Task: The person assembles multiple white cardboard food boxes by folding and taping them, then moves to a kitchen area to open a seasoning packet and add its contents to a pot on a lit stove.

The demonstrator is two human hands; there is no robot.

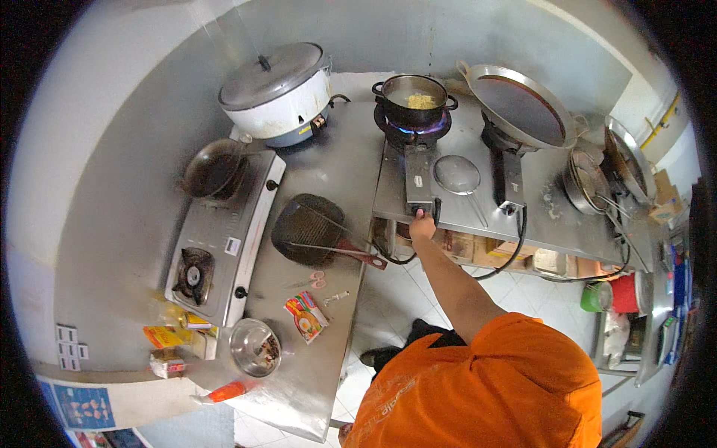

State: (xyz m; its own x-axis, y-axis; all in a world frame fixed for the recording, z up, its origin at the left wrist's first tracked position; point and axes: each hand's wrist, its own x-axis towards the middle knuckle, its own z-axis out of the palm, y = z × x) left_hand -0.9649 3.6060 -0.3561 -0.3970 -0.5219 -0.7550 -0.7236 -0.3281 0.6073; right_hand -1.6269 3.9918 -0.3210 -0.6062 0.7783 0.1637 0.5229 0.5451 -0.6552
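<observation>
My right hand (pixel 423 225) reaches forward, its fingers closed round the knob (pixel 417 212) at the front of a gas burner's metal control box (pixel 419 179). Blue flame (pixel 409 133) burns at the far end of that burner. Over the flame stands a black two-handled pot (pixel 412 116), with a yellow noodle block (pixel 421 101) in its liquid. Just right of the control box lies a round mesh strainer (pixel 456 175). Only a sliver of my left hand (pixel 345 433) shows beside my orange shirt at the lower edge; its fingers are hidden.
A wide wok (pixel 523 104) of dark liquid sits right of the pot. Leftward are a large rice cooker (pixel 276 97), a two-burner stove (pixel 224 239), a grill pan (pixel 307 231) with tongs across it, scissors (pixel 317 279), a noodle packet (pixel 305 316) and a steel bowl (pixel 246 348).
</observation>
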